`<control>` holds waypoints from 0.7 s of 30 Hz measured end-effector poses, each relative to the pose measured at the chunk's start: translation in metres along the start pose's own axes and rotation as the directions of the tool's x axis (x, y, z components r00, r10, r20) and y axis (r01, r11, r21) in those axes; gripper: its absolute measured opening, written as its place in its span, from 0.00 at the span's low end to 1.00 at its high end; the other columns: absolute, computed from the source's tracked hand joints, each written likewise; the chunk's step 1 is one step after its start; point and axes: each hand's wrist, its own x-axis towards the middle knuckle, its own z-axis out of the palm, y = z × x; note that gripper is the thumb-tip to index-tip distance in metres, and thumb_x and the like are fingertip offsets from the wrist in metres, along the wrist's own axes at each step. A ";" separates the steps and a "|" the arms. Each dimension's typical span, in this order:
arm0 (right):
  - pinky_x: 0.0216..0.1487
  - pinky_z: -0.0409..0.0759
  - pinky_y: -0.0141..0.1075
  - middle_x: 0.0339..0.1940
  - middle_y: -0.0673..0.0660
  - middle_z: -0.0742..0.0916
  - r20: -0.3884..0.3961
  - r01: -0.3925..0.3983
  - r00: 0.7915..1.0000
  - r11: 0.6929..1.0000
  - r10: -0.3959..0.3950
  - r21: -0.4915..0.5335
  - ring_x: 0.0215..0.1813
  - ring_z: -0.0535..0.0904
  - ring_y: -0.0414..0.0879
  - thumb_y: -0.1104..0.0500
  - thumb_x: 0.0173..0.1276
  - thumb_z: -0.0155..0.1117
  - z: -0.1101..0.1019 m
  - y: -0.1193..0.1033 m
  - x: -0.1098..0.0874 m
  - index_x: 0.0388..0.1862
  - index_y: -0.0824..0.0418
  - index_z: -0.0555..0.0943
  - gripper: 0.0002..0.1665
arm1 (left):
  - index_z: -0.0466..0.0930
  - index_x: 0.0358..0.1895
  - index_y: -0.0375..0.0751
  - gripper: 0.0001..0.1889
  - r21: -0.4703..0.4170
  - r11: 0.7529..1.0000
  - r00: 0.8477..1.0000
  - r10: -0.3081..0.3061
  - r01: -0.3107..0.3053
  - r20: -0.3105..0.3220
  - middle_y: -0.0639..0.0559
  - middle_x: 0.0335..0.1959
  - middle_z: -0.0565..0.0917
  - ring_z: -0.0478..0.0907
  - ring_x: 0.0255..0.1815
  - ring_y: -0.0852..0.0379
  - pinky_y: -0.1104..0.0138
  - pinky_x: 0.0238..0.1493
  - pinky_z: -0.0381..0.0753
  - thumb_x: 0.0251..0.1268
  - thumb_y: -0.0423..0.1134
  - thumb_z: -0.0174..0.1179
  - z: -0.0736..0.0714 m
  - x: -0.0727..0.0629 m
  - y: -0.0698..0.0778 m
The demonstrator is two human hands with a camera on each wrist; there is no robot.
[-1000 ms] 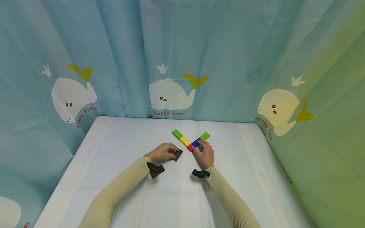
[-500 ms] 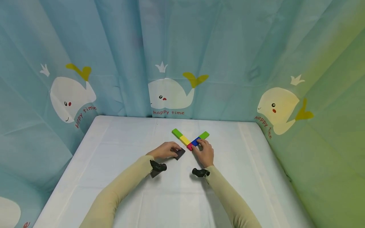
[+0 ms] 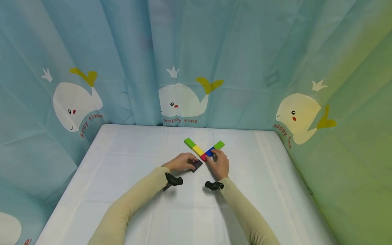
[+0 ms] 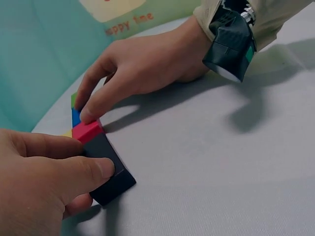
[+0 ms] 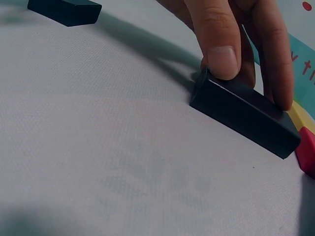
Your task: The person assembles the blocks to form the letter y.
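From the head view the left hand (image 3: 180, 162) mostly covers a dark block (image 3: 197, 165), you only catch a corner poking out. The left wrist view shows way more: thumb and fingers curled around the block (image 4: 106, 169), which lies flat on the table (image 3: 122, 163) with its far end right up against the red block (image 4: 87, 131). The right wrist view adds a second dark block (image 5: 64, 10) lying well apart. The right hand (image 3: 219, 163) rests on the coloured row, fingertips pressing the blue block (image 4: 75, 117), fingers bent but not wrapped around anything. Yellow block (image 3: 198, 150) and two green blocks (image 3: 190, 142) complete the V. Whale curtain (image 3: 180, 98) hangs behind.
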 end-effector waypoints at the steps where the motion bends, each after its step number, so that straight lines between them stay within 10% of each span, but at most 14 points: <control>1: 0.58 0.68 0.53 0.59 0.58 0.81 0.000 -0.002 1.000 1.000 0.002 -0.003 0.60 0.73 0.56 0.45 0.64 0.68 0.000 0.000 0.000 0.57 0.60 0.82 0.28 | 0.80 0.59 0.38 0.20 0.001 1.000 1.000 -0.002 0.002 0.001 0.46 0.55 0.80 0.79 0.52 0.54 0.62 0.56 0.77 0.63 0.33 0.65 0.000 0.000 0.000; 21: 0.61 0.66 0.52 0.61 0.57 0.79 0.032 -0.016 0.999 1.000 0.016 -0.001 0.64 0.71 0.55 0.44 0.65 0.67 -0.002 0.000 -0.001 0.59 0.59 0.81 0.29 | 0.80 0.59 0.39 0.21 -0.017 1.000 1.000 -0.025 0.025 0.003 0.48 0.55 0.80 0.79 0.52 0.54 0.62 0.56 0.77 0.63 0.35 0.66 0.000 0.008 -0.001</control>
